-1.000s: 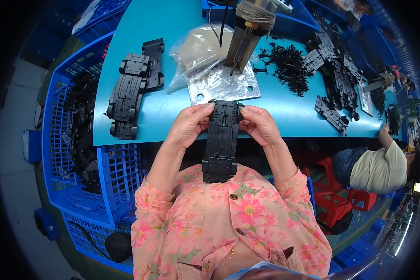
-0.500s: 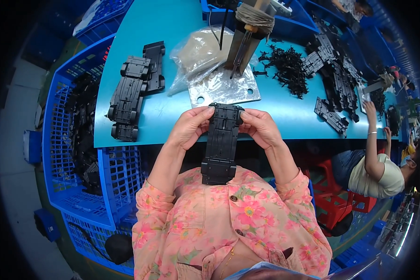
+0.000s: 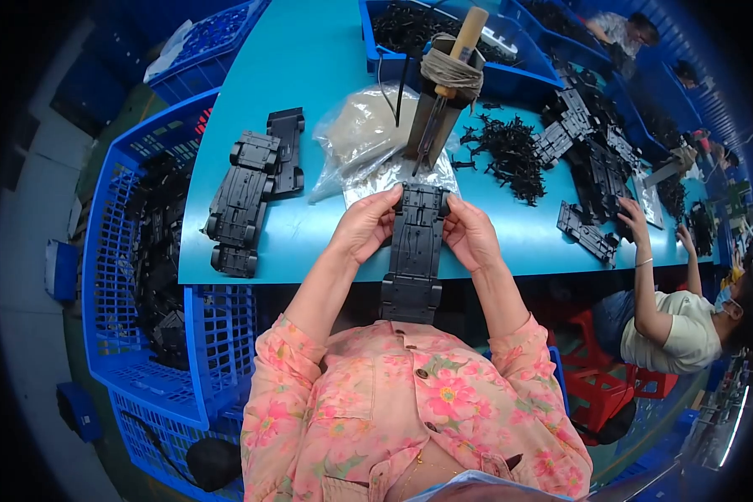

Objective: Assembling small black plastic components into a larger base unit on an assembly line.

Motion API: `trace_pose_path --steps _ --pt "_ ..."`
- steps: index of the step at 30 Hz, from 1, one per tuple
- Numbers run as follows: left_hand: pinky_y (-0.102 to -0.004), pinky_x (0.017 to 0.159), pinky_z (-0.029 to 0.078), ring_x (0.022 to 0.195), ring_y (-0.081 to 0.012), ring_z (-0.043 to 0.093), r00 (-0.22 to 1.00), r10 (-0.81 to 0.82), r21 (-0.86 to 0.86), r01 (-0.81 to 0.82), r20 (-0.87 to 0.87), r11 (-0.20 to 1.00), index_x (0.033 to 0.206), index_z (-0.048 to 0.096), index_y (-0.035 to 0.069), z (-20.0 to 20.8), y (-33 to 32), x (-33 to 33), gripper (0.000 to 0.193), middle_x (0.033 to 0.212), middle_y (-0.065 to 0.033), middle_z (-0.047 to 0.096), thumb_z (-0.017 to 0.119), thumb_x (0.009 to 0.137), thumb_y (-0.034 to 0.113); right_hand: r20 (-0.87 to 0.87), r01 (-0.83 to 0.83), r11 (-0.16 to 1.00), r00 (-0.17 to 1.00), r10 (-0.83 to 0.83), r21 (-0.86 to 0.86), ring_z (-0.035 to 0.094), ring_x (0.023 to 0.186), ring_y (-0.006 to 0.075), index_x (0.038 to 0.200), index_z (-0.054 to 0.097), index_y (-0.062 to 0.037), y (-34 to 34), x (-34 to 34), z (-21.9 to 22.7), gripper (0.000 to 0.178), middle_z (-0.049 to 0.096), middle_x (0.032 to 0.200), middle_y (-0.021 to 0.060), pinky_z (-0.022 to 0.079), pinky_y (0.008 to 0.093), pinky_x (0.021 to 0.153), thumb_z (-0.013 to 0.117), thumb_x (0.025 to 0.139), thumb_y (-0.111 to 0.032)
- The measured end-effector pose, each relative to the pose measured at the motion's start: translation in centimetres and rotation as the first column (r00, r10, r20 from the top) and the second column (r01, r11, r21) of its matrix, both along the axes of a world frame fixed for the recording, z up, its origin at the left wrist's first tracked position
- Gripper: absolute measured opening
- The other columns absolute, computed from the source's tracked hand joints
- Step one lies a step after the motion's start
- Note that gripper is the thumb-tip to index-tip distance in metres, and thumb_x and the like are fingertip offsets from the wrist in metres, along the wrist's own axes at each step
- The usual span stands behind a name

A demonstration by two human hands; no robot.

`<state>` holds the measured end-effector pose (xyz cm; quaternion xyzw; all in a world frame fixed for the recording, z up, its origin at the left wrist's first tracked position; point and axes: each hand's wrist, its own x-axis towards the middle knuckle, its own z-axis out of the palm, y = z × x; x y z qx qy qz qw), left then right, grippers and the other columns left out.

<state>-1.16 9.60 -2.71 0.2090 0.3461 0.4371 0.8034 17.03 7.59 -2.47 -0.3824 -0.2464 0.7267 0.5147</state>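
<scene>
Between both hands I hold a black plastic toy car chassis [image 3: 416, 251] with its far end over the near edge of a metal plate [image 3: 361, 189]. My left hand [image 3: 370, 224] grips its far left corner, fingers closed. My right hand [image 3: 470, 230] pinches the far right corner. Just beyond the chassis rises an upright tool stand [image 3: 431, 125] with cord wound round its top and a wooden handle [image 3: 470, 35]. A clear plastic bag [image 3: 364, 125] lies beside the stand on its left.
Several more chassis [image 3: 243, 201] are stacked on the teal table [image 3: 309, 251] at left. Small black parts [image 3: 510, 155] lie in a heap to the right, before a blue bin [image 3: 510, 75]. Blue crates [image 3: 217, 335] stand at left; a co-worker [image 3: 673, 322] sits at right.
Both hands have carried the chassis slightly forward, toward the stand and over the plate. At right, the co-worker's hand has moved to the pile of black chassis.
</scene>
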Motion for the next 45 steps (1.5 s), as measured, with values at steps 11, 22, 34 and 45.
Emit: trace_pose_path --steps 11,22,34,45 --pt "-0.0204 0.062 0.046 0.068 -0.0073 0.055 0.999 -0.007 0.039 0.005 0.049 0.999 0.090 0.058 0.006 1.0 0.9 0.2 0.021 0.080 -0.0004 0.061 0.060 0.081 0.025 0.047 0.023 0.997 0.999 -0.027 0.073 0.051 0.061 0.0052 0.088 0.056 -0.0067 0.8 0.0 1.7 0.018 0.057 0.074 -0.0022 0.038 0.0189 0.053 0.052 0.085 -0.024" --pt "-0.0200 0.063 0.045 0.069 -0.0065 0.055 0.994 -0.022 0.045 0.017 0.107 0.999 0.090 0.058 0.006 1.1 1.1 0.1 0.018 0.080 0.0000 0.061 0.059 0.082 0.022 0.084 -0.014 0.990 0.996 0.003 0.140 0.055 0.070 0.0088 0.095 0.055 -0.0031 0.9 0.4 1.2 0.023 0.059 0.083 0.0024 0.045 0.0217 0.062 0.050 0.086 -0.024" --pt "-0.0190 0.063 0.046 0.067 -0.0058 0.054 0.990 0.001 0.022 -0.004 0.144 1.000 0.089 0.058 0.006 0.5 1.3 0.3 0.018 0.080 -0.0004 0.060 0.060 0.081 0.021 0.109 -0.017 0.988 0.994 0.001 0.151 0.057 0.073 0.0105 0.096 0.056 -0.0005 1.0 0.8 0.7 0.025 0.060 0.086 0.0046 0.046 0.0230 0.066 0.050 0.086 -0.022" --pt "-0.0200 0.063 0.045 0.066 -0.0047 0.051 0.981 0.007 0.002 -0.007 0.194 1.000 0.088 0.058 0.007 1.0 1.0 0.5 0.014 0.080 0.0010 0.058 0.060 0.081 0.020 0.103 -0.035 0.981 0.995 0.016 0.190 0.057 0.074 0.0107 0.097 0.055 0.0000 0.9 0.6 0.9 0.025 0.060 0.087 0.0052 0.046 0.0236 0.068 0.051 0.086 -0.022"
